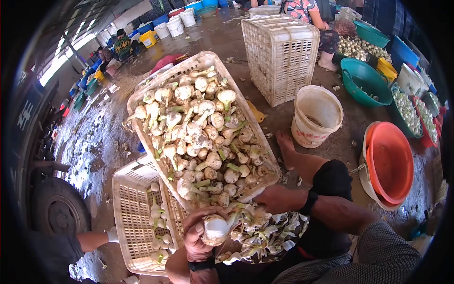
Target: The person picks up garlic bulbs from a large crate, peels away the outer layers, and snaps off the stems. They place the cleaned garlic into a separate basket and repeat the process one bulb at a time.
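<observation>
My left hand [195, 233] is closed around a garlic bulb [216, 230], whose bared white side faces up. Its stem end points right, toward my right hand [279, 199]. That hand is closed by the front corner of a crate [272, 163]; whatever its fingers hold is hidden. Unpeeled garlic bulbs [191, 128] with dirt and short green stems fill this tilted crate. Below both hands lies a pile of garlic peelings [269, 236]. At the lower left, a second crate [132, 222] has several cleaner bulbs [161, 222] in it.
A white bucket [317, 116] stands beyond my bare foot, near an upright crate [281, 59]. Right of me are red basins [390, 163] and a green basin [364, 85]. Another person [302, 12] sits at the back. A wheel [60, 208] stands at left.
</observation>
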Action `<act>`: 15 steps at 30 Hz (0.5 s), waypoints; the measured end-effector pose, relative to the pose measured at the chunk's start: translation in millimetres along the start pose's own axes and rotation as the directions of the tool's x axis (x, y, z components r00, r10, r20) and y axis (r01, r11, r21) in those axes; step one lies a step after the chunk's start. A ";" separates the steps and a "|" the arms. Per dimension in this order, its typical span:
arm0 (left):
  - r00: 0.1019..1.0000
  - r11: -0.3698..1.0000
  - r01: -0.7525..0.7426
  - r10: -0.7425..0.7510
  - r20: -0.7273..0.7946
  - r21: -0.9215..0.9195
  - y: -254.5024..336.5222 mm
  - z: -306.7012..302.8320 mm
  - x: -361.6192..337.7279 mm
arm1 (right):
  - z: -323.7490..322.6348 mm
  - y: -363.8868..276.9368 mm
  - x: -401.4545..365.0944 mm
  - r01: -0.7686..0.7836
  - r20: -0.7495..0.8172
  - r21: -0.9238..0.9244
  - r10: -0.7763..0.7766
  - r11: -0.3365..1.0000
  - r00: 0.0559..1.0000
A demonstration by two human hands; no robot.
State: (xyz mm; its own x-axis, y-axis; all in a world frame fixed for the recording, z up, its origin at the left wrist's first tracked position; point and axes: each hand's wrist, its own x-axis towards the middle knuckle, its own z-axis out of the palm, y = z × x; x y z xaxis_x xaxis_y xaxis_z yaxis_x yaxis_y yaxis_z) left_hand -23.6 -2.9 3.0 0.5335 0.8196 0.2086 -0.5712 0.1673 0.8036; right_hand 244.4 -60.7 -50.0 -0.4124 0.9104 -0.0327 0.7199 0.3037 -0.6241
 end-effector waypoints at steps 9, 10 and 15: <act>0.989 0.990 0.136 -0.134 -0.064 0.035 -10.3 10.0 5.4 | -42.4 -36.4 -0.3 -0.070 -0.004 0.866 0.148 0.495 0.989; 0.989 0.990 0.139 -0.137 -0.062 0.035 -10.5 13.0 5.5 | -43.1 -38.2 -0.9 -0.071 -0.005 0.867 0.151 0.494 0.989; 0.987 0.979 0.157 -0.160 0.013 0.132 -12.7 20.7 7.5 | -47.1 -44.3 -0.9 -0.121 0.017 0.813 0.185 0.570 0.983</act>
State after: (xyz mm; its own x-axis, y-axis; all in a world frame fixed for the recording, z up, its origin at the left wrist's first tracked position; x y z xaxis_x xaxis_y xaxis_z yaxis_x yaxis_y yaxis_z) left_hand 0.6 -10.2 5.9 0.6260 0.7752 0.0848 -0.3929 0.2196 0.8930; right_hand 239.2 -61.7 14.4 -0.2819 0.9459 -0.1608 0.0064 -0.1658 -0.9861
